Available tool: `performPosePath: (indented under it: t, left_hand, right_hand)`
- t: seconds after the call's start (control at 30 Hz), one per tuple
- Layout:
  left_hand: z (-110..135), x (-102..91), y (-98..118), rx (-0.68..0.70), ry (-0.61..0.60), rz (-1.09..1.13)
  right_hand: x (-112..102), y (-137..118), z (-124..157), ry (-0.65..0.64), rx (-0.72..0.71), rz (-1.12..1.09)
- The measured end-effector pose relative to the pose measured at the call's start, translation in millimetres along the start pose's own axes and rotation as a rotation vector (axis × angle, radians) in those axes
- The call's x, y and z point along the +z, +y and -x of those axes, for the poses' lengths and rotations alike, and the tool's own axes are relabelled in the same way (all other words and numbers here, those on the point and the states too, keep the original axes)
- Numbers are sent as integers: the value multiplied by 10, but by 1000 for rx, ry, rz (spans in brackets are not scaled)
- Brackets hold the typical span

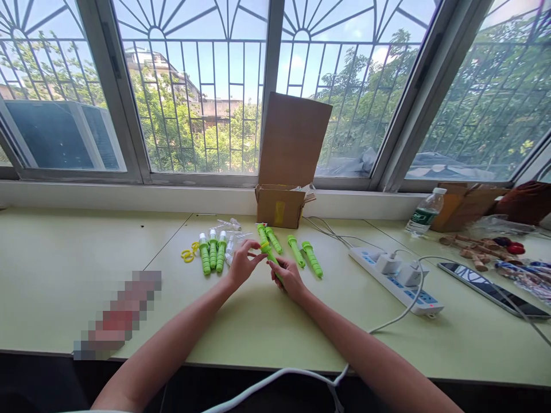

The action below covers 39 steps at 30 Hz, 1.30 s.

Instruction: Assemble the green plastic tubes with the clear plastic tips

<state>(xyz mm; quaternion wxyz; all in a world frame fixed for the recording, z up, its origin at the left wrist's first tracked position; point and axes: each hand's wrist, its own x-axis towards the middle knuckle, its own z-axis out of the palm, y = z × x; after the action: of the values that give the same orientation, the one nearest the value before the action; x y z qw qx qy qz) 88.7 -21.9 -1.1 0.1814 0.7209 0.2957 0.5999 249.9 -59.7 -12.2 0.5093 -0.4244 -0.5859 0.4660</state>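
Note:
My right hand [287, 277] is wrapped round a bright green ridged plastic tube [272, 256], which is tilted with its upper end away from me. At that upper end, my left hand [244, 261] pinches the tube's rim between thumb and fingers. Left of my hands lie several like green tubes with clear tops [212, 252], side by side. Beyond the held one are two more green tubes [272, 240], and another two green tubes [312, 259] rest to the right. Clear plastic pieces [231, 245] lie near my left hand, partly hidden by it.
Yellow scissors [188, 255] lie at the left. An open cardboard box [280, 207] stands against the window ledge. To the right are a white power strip [396, 280] with chargers and cables, a phone [491, 289], a water bottle [426, 213] and wooden pieces [469, 246].

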Motion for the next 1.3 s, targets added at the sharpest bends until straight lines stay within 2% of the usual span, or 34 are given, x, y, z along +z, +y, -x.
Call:
performPosePath:
  t: [0.27, 0.67, 0.9, 1.3]
  left_hand:
    - [1, 5, -12, -11, 3, 4]
    - [5, 11, -7, -36, 6, 6]
    - [6, 8, -9, -23, 14, -5]
    - [11, 34, -15, -42, 32, -1]
  right_hand:
    - [-1, -65, 26, -11, 56, -11]
    - [-31, -28, -8, -30, 89, -82]
    - [-40, -48, -7, -34, 147, -50]
    - [-58, -41, -14, -54, 154, -109]
